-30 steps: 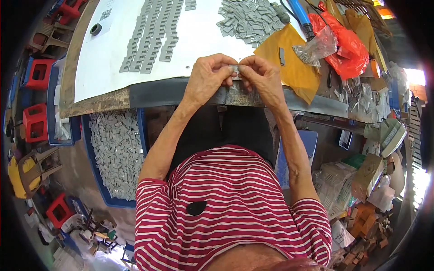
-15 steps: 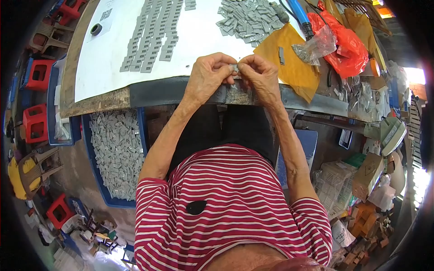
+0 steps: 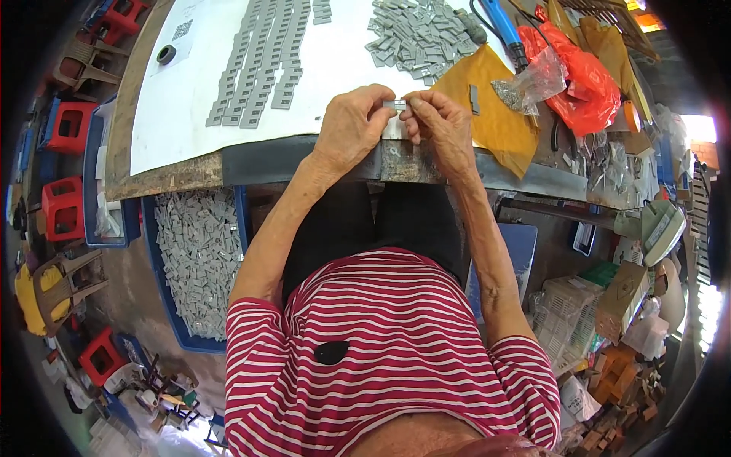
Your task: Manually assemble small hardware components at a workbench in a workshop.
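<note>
Above the table's front edge, my left hand [image 3: 352, 126] and my right hand [image 3: 442, 126] pinch a small flat grey plastic piece [image 3: 395, 105] from both ends. Fingertips cover part of it. Rows of like grey pieces [image 3: 263, 61] lie lined up on the white sheet [image 3: 190, 107], left of my hands. A loose heap of grey pieces [image 3: 421, 38] lies beyond my hands. On the brown paper [image 3: 499, 107] beside my right hand rests a single grey piece [image 3: 474, 99].
A blue power screwdriver [image 3: 506, 30] and a red plastic bag [image 3: 586, 84] lie at the right. A black tape ring [image 3: 166, 54] sits far left. Below the table, a blue crate [image 3: 171, 305] holds many grey pieces. Red stools [image 3: 63, 209] stand at the left.
The grey piece now shows more between my fingertips, and the hands have shifted slightly. The right fingers have changed their hold. The head view has moved a little.
</note>
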